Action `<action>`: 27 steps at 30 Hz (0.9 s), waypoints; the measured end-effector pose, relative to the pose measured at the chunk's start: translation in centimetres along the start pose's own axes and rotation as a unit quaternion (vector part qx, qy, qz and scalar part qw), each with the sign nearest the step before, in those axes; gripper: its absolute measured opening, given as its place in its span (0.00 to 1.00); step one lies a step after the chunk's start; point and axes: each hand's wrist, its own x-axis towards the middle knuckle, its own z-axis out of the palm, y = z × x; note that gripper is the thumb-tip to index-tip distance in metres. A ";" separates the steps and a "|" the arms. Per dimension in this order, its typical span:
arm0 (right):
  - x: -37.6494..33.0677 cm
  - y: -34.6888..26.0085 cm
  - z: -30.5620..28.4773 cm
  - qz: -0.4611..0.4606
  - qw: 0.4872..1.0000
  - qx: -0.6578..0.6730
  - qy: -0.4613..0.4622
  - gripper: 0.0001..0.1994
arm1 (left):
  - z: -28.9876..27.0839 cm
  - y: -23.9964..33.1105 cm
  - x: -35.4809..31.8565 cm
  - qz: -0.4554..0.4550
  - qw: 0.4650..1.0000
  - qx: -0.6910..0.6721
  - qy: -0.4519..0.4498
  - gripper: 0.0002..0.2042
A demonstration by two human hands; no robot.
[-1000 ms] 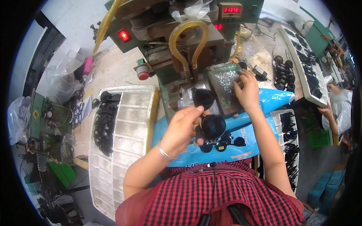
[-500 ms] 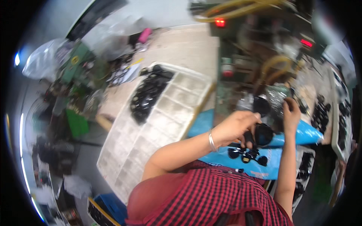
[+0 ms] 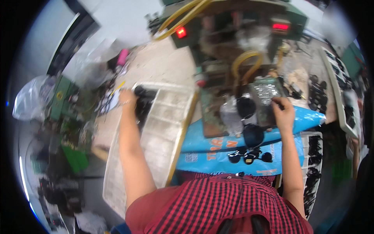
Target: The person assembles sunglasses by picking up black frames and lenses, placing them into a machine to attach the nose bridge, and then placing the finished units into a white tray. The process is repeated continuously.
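Observation:
My left hand [image 3: 127, 97] is at the far-left corner of a white compartment tray [image 3: 165, 111], beside black eyewear parts [image 3: 145, 105] in its left compartments. Its fingers are blurred, so their grip is unclear. At the right side of a green machine's work plate, my right hand [image 3: 284, 113] has curled fingers; anything in them is too small to make out. A large round dark lens [image 3: 246, 107] sits at the plate, with another dark lens [image 3: 253, 135] just nearer. Small dark lens pieces [image 3: 249, 156] lie on a blue printed plastic bag [image 3: 194, 158].
The green machine [image 3: 233, 29] with red displays and yellow hoses [image 3: 249, 58] stands at the back. More black parts [image 3: 317, 93] lie at the right, near a long white tray [image 3: 339, 89]. Another filled tray [image 3: 313, 163] is below the bag's right end. Clear plastic bags [image 3: 35, 97] are far left.
My left hand has left the dark lens by the machine and swung left to the white tray. My right hand remains by the machine. The whole view has shifted.

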 end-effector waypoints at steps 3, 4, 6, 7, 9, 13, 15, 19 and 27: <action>-1.4 0.4 -2.3 0.063 0.997 0.040 0.036 0.08 | -0.8 1.3 -0.5 0.016 0.999 -0.034 -0.004 0.09; -1.8 -0.3 -2.8 0.063 0.996 0.044 0.041 0.08 | -0.2 0.8 -0.8 0.018 0.999 -0.040 0.030 0.08; -1.8 -2.0 -3.8 0.026 0.999 0.042 0.020 0.08 | -2.5 2.4 -1.8 -0.023 0.994 -0.016 0.102 0.07; -1.4 -3.8 -4.1 -0.001 0.999 0.045 -0.009 0.08 | -3.0 1.6 -1.8 -0.002 0.990 0.004 0.144 0.07; -0.2 -7.7 -4.0 -0.047 0.994 0.079 -0.067 0.08 | -7.0 2.7 -4.5 0.014 0.958 -0.137 0.250 0.09; 2.0 -10.3 0.0 -0.085 0.971 0.197 -0.104 0.12 | -13.9 7.9 -9.8 -0.095 0.690 -0.716 -0.044 0.09; 2.0 -10.9 2.0 -0.010 0.940 0.323 -0.111 0.16 | -17.0 10.5 -14.2 -0.067 0.600 -0.793 -0.075 0.06; 1.4 -11.5 2.8 0.011 0.944 0.310 -0.116 0.21 | -23.1 12.4 -20.2 0.030 0.502 -0.861 -0.076 0.09; 0.3 -13.5 3.7 0.129 0.868 0.460 -0.136 0.22 | -28.6 18.0 -19.4 0.225 0.550 -0.782 0.189 0.12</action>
